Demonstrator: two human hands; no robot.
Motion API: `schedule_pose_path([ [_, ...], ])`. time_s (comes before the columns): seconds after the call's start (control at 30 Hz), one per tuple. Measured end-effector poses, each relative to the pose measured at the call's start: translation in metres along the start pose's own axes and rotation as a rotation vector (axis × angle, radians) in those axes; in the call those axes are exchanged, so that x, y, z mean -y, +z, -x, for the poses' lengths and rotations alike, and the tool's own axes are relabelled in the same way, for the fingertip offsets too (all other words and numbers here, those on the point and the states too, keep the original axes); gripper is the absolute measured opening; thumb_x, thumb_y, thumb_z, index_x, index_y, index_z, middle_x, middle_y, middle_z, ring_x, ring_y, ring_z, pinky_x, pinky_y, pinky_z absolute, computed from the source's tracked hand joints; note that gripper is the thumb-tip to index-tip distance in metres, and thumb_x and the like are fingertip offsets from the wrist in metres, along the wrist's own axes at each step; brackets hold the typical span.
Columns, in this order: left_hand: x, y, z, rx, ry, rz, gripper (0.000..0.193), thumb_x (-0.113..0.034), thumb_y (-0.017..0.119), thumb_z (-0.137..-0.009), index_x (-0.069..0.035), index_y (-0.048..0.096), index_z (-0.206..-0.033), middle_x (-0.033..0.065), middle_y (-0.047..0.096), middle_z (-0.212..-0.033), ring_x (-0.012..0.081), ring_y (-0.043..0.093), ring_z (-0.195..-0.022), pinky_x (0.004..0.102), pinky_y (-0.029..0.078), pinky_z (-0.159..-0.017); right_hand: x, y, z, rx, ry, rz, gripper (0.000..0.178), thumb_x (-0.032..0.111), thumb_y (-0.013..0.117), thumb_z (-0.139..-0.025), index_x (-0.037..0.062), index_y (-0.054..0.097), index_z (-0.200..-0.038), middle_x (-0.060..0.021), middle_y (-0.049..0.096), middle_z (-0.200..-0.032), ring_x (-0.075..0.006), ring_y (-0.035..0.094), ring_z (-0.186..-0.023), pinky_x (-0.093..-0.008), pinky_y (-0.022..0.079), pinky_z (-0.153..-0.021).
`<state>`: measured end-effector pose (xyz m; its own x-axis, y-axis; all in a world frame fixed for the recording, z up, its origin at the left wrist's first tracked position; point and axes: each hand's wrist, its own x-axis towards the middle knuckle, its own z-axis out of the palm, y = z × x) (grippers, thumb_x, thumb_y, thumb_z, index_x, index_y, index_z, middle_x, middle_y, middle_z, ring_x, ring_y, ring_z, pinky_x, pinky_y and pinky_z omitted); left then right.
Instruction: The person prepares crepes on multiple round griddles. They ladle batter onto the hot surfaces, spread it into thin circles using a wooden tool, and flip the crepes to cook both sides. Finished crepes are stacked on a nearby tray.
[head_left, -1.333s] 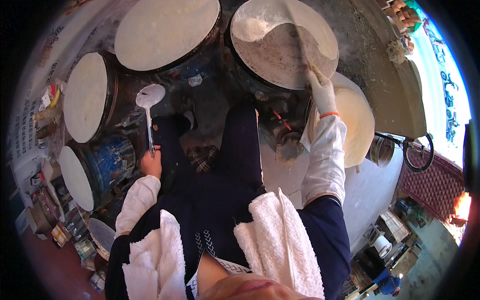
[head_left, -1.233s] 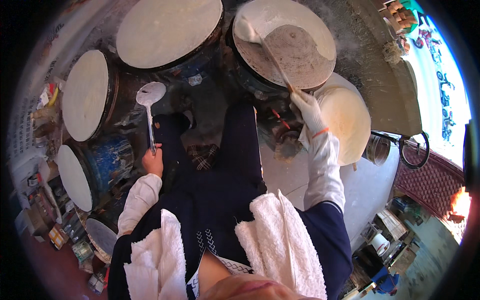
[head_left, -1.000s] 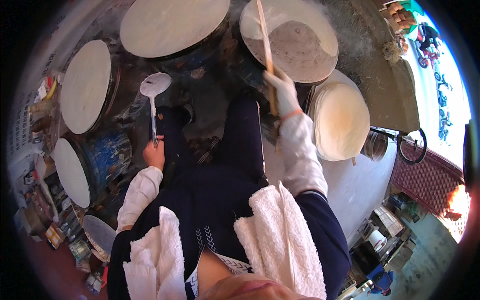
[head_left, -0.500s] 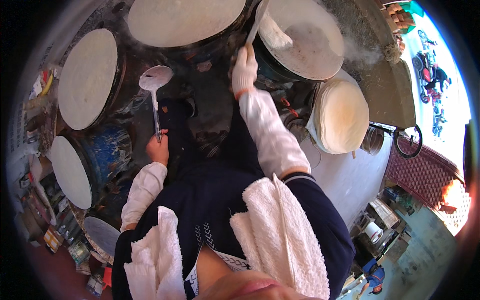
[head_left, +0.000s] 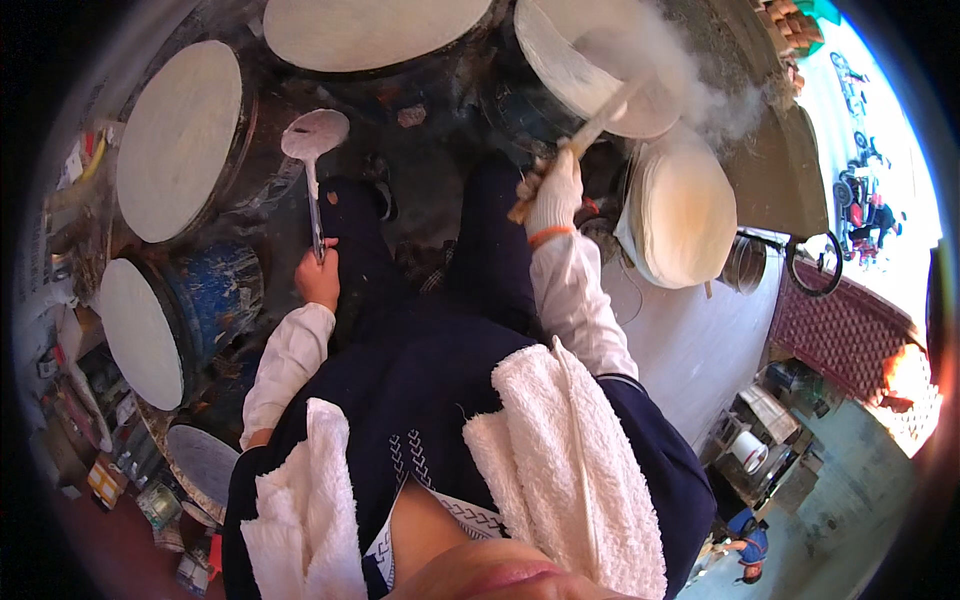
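Observation:
My left hand (head_left: 318,278), bare, grips the handle of a metal ladle (head_left: 314,134) whose bowl is coated with pale batter. The ladle hangs over the dark floor between the griddles. In a white glove, my right hand (head_left: 556,198) is closed round a long pale wooden scraper (head_left: 602,118). Its far end lies over the right side of a steaming round griddle (head_left: 560,70), which carries a whitish layer; steam partly hides that end. Just right of my right hand sits a stack of thin round pancakes (head_left: 684,212).
More round griddles stand in an arc: one at the far middle (head_left: 370,30), one at the far left (head_left: 180,140), another on a blue drum (head_left: 210,300). A metal pot (head_left: 745,264) is beside the stack. Another person (head_left: 748,548) is at the lower right.
My right hand has come nearer and to the right, and the scraper has swung from the griddle's left edge to its right side. Steam has thickened. My left hand and ladle have barely moved.

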<state>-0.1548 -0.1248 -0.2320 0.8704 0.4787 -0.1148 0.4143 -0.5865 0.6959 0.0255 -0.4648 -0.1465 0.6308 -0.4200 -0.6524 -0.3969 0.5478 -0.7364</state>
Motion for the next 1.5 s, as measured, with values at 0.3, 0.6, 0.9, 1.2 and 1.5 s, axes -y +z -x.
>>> schedule_pose_path([
  [0.3, -0.007, 0.007, 0.002, -0.022, 0.024, 0.015, 0.019, -0.021, 0.062, -0.084, -0.015, 0.077, -0.095, 0.0127, 0.071, -0.083, 0.0317, 0.068, -0.077, 0.0407, 0.051, -0.071, -0.035, -0.036, 0.012, 0.144, -0.145, 0.42, 0.04, 0.033, 0.051, -0.102, 0.0204, 0.055, -0.14, -0.0019, 0.06, -0.068, -0.0124, 0.052, -0.049, -0.0299, 0.044, -0.043],
  [0.6, -0.014, 0.02, 0.002, 0.006, 0.096, -0.062, 0.02, -0.024, 0.061, -0.085, -0.015, 0.077, -0.094, 0.0136, 0.07, -0.08, 0.0335, 0.068, -0.075, 0.0423, 0.051, -0.07, 0.056, -0.116, -0.012, 0.236, -0.217, 0.388, 0.033, 0.034, 0.05, -0.103, 0.0143, 0.057, -0.129, -0.0077, 0.063, -0.072, -0.0138, 0.051, -0.045, -0.031, 0.04, -0.038],
  [0.9, -0.047, 0.036, 0.001, 0.072, 0.082, -0.12, 0.021, -0.025, 0.062, -0.085, -0.015, 0.077, -0.095, 0.0161, 0.072, -0.086, 0.035, 0.069, -0.083, 0.0424, 0.052, -0.075, 0.059, -0.218, -0.067, 0.221, -0.431, 0.688, 0.048, 0.019, 0.056, -0.1, 0.0125, 0.05, -0.147, -0.0014, 0.066, -0.076, -0.0056, 0.055, -0.057, -0.0233, 0.048, -0.054],
  [1.2, -0.057, 0.047, 0.002, 0.066, 0.112, -0.168, 0.02, -0.024, 0.062, -0.084, -0.015, 0.077, -0.093, 0.0148, 0.072, -0.085, 0.0356, 0.069, -0.081, 0.0444, 0.052, -0.075, 0.032, -0.229, -0.057, 0.305, -0.259, 0.485, 0.05, 0.021, 0.057, -0.1, 0.0067, 0.048, -0.147, -0.0033, 0.068, -0.092, -0.0085, 0.06, -0.066, -0.0248, 0.05, -0.06],
  [1.5, -0.061, 0.052, -0.005, 0.103, 0.069, -0.21, 0.02, -0.023, 0.062, -0.085, -0.014, 0.077, -0.095, 0.0168, 0.072, -0.087, 0.0371, 0.069, -0.083, 0.0439, 0.052, -0.076, 0.142, -0.163, -0.134, -0.178, -0.821, 1.221, 0.044, 0.03, 0.053, -0.1, 0.0235, 0.048, -0.143, -0.0272, 0.069, -0.096, -0.0465, 0.066, -0.09, -0.054, 0.052, -0.077],
])
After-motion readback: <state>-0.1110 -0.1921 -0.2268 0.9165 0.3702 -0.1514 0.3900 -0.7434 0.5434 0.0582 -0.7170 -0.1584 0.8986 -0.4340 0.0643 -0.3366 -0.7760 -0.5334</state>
